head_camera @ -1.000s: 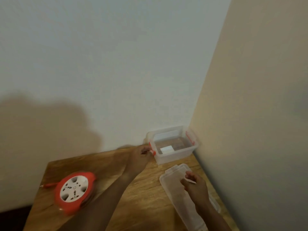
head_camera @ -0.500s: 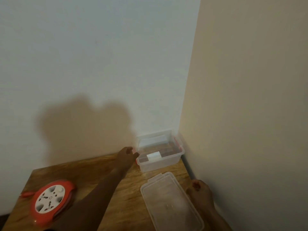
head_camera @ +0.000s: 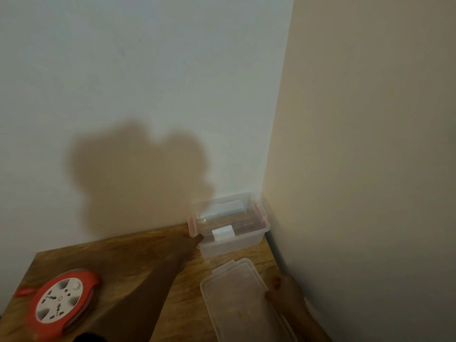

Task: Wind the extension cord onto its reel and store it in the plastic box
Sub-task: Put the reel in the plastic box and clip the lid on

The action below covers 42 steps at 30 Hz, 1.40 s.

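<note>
Orange and white, the cord reel (head_camera: 60, 304) lies on the wooden worktop (head_camera: 138, 262), apparently already wound, well apart from the open plastic box (head_camera: 229, 224). The box's left end is touched by the left hand (head_camera: 191, 244); its grip cannot be told. The lid (head_camera: 243, 297) is touched by the right hand (head_camera: 283, 291), fingers unclear. Storing and closing are judged outstanding.

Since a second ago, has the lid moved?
Yes. The lid was tilted up in the right hand; now it lies flat on the table, below the box.
</note>
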Available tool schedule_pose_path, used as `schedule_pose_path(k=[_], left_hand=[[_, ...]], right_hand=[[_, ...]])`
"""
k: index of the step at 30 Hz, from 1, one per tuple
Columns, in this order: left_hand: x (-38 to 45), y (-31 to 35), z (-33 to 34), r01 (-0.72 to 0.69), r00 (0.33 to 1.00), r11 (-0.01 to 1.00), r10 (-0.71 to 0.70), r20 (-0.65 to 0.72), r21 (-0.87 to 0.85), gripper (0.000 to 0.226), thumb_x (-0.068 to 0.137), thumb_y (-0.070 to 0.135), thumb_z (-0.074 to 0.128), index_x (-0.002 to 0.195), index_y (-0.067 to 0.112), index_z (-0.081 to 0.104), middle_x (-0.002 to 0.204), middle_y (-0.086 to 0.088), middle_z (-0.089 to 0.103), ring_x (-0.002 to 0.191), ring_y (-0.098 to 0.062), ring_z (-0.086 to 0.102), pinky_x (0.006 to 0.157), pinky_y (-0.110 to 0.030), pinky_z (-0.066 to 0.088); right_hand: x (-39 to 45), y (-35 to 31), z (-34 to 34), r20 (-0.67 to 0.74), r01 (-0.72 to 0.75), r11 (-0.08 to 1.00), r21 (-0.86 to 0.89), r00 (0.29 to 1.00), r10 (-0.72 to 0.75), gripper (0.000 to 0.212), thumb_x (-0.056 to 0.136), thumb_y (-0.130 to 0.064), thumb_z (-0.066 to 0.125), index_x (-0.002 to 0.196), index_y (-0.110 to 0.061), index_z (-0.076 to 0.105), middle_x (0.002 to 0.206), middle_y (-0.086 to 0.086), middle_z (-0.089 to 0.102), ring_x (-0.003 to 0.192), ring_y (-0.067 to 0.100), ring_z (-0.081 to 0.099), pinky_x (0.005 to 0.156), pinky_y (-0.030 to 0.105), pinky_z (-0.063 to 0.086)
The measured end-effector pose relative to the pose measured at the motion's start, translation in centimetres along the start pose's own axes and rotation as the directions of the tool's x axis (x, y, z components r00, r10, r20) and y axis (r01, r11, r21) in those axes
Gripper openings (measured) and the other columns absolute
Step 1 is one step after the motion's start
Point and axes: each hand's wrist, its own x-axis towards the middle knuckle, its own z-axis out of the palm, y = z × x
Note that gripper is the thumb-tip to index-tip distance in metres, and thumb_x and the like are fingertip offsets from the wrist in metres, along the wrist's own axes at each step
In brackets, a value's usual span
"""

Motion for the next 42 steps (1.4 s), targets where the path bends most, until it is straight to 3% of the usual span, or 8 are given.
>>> schedule_pose_path(k=[3, 10, 17, 24, 27, 31, 38, 42], left_hand=[[0.2, 0.1, 0.4, 0.003, 1.000, 0.999, -0.002, 0.014, -0.048, 0.056, 0.095, 0.019, 0.071, 0.141, -0.002, 0.047, 0.135, -0.024, 0.058, 0.100, -0.033, 0.065, 0.067, -0.035, 0.060], [0.2, 0.3, 0.0, -0.008, 1.000, 0.998, 0.009, 0.020, -0.063, 0.050, 0.092, 0.005, 0.071, 0.137, -0.006, 0.053, 0.134, -0.026, 0.060, 0.101, -0.038, 0.067, 0.078, -0.043, 0.062], [-0.5, -0.5, -2.5, -0.005, 1.000, 0.997, 0.006, 0.014, -0.080, 0.053, 0.095, 0.006, 0.068, 0.143, -0.004, 0.048, 0.137, -0.026, 0.057, 0.113, -0.042, 0.064, 0.086, -0.044, 0.061], [-1.9, -1.5, -7.5, -0.018, 0.998, 0.994, 0.011, -0.062, -0.110, 0.053, 0.092, 0.005, 0.070, 0.141, -0.003, 0.052, 0.134, -0.025, 0.061, 0.098, -0.035, 0.067, 0.066, -0.035, 0.062], [-2.7, -2.1, -10.3, -0.010, 0.996, 0.991, -0.002, -0.091, -0.131, 0.052, 0.091, 0.002, 0.071, 0.139, -0.005, 0.054, 0.134, -0.025, 0.061, 0.103, -0.040, 0.067, 0.082, -0.046, 0.062], [-3.5, -3.7, -13.9, -0.031, 0.993, 0.986, 0.011, -0.121, -0.162, 0.047, 0.090, 0.000, 0.071, 0.135, -0.006, 0.057, 0.126, -0.025, 0.064, 0.100, -0.040, 0.068, 0.079, -0.048, 0.063], [-4.1, -6.2, -19.0, -0.056, 0.983, 0.996, 0.043, -0.180, -0.067, 0.044, 0.087, 0.002, 0.076, 0.128, -0.006, 0.063, 0.127, -0.025, 0.067, 0.098, -0.037, 0.070, 0.084, -0.051, 0.062], [-4.4, -7.5, -21.3, -0.070, 0.982, 0.996, 0.059, -0.180, -0.054, 0.045, 0.087, 0.007, 0.077, 0.130, 0.000, 0.063, 0.125, -0.021, 0.069, 0.086, -0.025, 0.071, 0.059, -0.030, 0.063]], right_hand=[[0.0, 0.2, 0.3, 0.017, -0.013, 1.000, -0.004, 1.000, 0.013, 0.017, 0.071, -0.016, 0.061, 0.072, -0.029, 0.050, 0.068, -0.013, 0.054, 0.065, 0.010, 0.055, 0.051, 0.020, 0.038], [-0.7, -1.2, 0.3, 0.026, 0.032, 0.998, 0.057, 0.999, -0.033, 0.030, 0.084, -0.002, 0.048, 0.064, -0.023, 0.040, 0.068, -0.005, 0.046, 0.065, 0.016, 0.043, 0.057, 0.028, 0.033], [-1.5, -2.1, 0.3, -0.010, 0.049, 0.994, 0.098, 0.999, -0.048, 0.022, 0.094, -0.004, 0.046, 0.081, -0.019, 0.058, 0.080, 0.002, 0.062, 0.075, 0.020, 0.057, 0.068, 0.028, 0.043], [-2.1, -5.9, 1.5, -0.015, 0.249, 0.968, 0.037, 0.969, -0.249, 0.021, 0.095, -0.012, 0.052, 0.089, -0.018, 0.072, 0.088, -0.003, 0.071, 0.082, 0.009, 0.064, 0.077, 0.027, 0.053], [-2.4, -8.5, 2.3, 0.016, 0.419, 0.904, -0.085, 0.908, -0.419, 0.021, 0.095, -0.014, 0.053, 0.092, -0.020, 0.073, 0.094, -0.007, 0.069, 0.088, 0.008, 0.062, 0.079, 0.026, 0.052], [-3.3, -12.5, 4.1, 0.000, 0.676, 0.723, -0.141, 0.730, -0.683, 0.016, 0.092, -0.015, 0.057, 0.092, -0.020, 0.073, 0.100, -0.005, 0.069, 0.091, 0.005, 0.057, 0.083, 0.024, 0.049], [-5.5, -18.9, 8.1, 0.005, 0.809, 0.557, -0.190, 0.568, -0.823, 0.020, 0.095, -0.016, 0.056, 0.105, -0.020, 0.073, 0.106, -0.004, 0.068, 0.096, 0.011, 0.058, 0.088, 0.027, 0.048], [-6.6, -21.4, 9.9, 0.025, 0.840, 0.504, -0.202, 0.519, -0.854, 0.022, 0.095, -0.014, 0.056, 0.109, -0.018, 0.073, 0.108, -0.001, 0.068, 0.098, 0.014, 0.060, 0.089, 0.028, 0.049]])
